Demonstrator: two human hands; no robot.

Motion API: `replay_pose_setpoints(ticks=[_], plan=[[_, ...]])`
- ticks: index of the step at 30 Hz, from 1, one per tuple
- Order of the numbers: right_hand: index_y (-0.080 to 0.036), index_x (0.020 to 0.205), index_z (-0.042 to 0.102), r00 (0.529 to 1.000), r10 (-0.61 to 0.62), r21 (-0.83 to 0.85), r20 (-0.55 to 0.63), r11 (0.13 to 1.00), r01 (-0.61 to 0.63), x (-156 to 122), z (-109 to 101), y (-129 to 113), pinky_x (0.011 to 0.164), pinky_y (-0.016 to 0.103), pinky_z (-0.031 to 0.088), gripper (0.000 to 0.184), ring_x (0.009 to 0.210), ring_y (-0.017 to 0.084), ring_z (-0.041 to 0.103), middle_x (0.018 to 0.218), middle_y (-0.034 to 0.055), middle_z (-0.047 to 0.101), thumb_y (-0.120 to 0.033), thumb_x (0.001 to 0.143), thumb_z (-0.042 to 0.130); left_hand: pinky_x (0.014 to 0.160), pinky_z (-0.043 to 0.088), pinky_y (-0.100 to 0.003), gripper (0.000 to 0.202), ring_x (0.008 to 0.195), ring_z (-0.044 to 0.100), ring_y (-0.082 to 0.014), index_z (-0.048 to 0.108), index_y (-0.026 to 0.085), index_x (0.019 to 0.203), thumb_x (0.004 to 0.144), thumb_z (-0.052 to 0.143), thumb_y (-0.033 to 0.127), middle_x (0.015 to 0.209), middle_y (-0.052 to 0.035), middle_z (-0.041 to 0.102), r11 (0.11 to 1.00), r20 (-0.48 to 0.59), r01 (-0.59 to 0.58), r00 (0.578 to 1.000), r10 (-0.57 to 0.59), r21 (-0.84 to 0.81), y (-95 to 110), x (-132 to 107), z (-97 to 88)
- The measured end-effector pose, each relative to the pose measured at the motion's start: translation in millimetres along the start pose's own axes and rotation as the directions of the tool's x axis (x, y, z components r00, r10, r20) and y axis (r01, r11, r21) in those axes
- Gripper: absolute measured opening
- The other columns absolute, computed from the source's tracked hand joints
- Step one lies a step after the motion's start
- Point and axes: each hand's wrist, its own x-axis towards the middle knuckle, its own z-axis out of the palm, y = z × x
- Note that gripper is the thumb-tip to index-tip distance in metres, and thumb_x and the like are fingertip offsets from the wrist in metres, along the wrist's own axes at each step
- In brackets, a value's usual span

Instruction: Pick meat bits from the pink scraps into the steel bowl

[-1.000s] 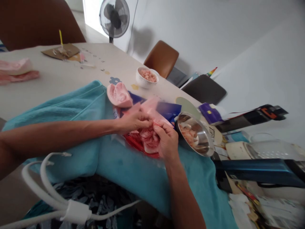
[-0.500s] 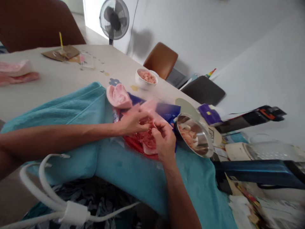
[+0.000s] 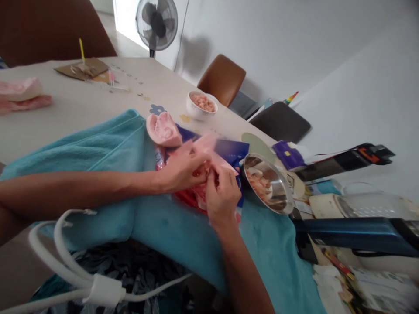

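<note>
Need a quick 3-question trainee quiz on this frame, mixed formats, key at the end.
1. True or false: both hands are on the pink fruit piece that lies over the teal towel.
2. Which container stands just right of the right hand? A) white bowl B) steel bowl C) glass jar
3. Fill in: the other pink fruit piece lies beyond the left hand, at the towel's far ____.

Key
1. True; the fingers of both hands pinch it.
2. B, the steel bowl, with pale pieces inside; the white bowl stands farther back on the table.
3. edge
</note>
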Motion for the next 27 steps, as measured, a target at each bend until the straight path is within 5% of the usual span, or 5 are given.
replay_pose_setpoints(ticks=[5, 10, 14, 19, 27], plan=[[-0.018, 0.090, 0.068, 0.999, -0.035, -0.057, 0.003, 0.998, 0.035, 3.0, 1.8, 5.8, 0.073, 0.033, 0.052, 0.019, 0.078, 0.020, 0.066, 0.083, 0.0086, 0.073, -0.019, 0.091, 0.049, 0.072, 0.051, -0.030, 0.016, 0.081, 0.061, -0.0174, 0.062, 0.018, 0.096, 0.084, 0.054, 0.026, 0.087, -0.0055, 0.066, 0.997, 0.060, -0.051, 0.997, 0.047, 0.057, 2.0, -0.5, -2.2], [-0.021, 0.074, 0.062, 0.972, 0.218, 0.126, 0.090, 0.965, -0.228, 6.8, -5.3, 6.2, 0.063, 0.031, 0.049, 0.013, 0.066, 0.017, 0.062, 0.070, 0.0024, 0.067, -0.022, 0.081, 0.051, 0.070, 0.050, -0.028, 0.020, 0.077, 0.060, -0.0151, 0.064, 0.018, 0.100, 0.083, 0.053, 0.021, 0.084, -0.0033, 0.067, 0.994, 0.055, -0.104, 0.993, 0.103, 0.014, -0.4, -3.3, 2.0], [-0.021, 0.070, 0.058, 0.798, 0.513, 0.481, 0.317, 0.638, -0.601, 9.3, -11.1, 0.1, 0.042, 0.023, 0.040, 0.010, 0.041, 0.009, 0.047, 0.050, -0.0072, 0.052, -0.026, 0.078, 0.055, 0.071, 0.050, -0.024, 0.029, 0.078, 0.062, -0.0122, 0.066, 0.021, 0.111, 0.086, 0.052, 0.020, 0.086, -0.0002, 0.069, 0.966, 0.051, -0.064, 0.996, 0.080, -0.251, -1.1, -3.0, 5.5], [-0.020, 0.062, 0.055, 0.611, 0.577, 0.682, 0.542, 0.122, -0.721, 16.4, -14.1, -4.2, 0.030, 0.018, 0.033, 0.007, 0.034, 0.006, 0.034, 0.043, -0.0102, 0.043, -0.024, 0.065, 0.060, 0.062, 0.048, -0.020, 0.026, 0.074, 0.061, -0.0101, 0.067, 0.020, 0.111, 0.089, 0.053, 0.026, 0.085, 0.0002, 0.068, 0.860, 0.173, 0.115, 0.984, -0.032, -0.497, 3.0, 0.5, 2.6], [-0.019, 0.058, 0.050, 0.528, 0.526, 0.671, 0.667, -0.114, -0.733, 19.8, -16.6, -4.5, 0.027, 0.014, 0.031, 0.014, 0.036, 0.003, 0.031, 0.048, -0.0092, 0.043, -0.022, 0.061, 0.063, 0.059, 0.046, -0.019, 0.014, 0.065, 0.058, -0.0075, 0.061, 0.015, 0.087, 0.088, 0.060, 0.029, 0.074, 0.0029, 0.062, 0.652, 0.347, 0.358, 0.925, -0.153, -0.668, 8.6, 6.0, -7.6]])
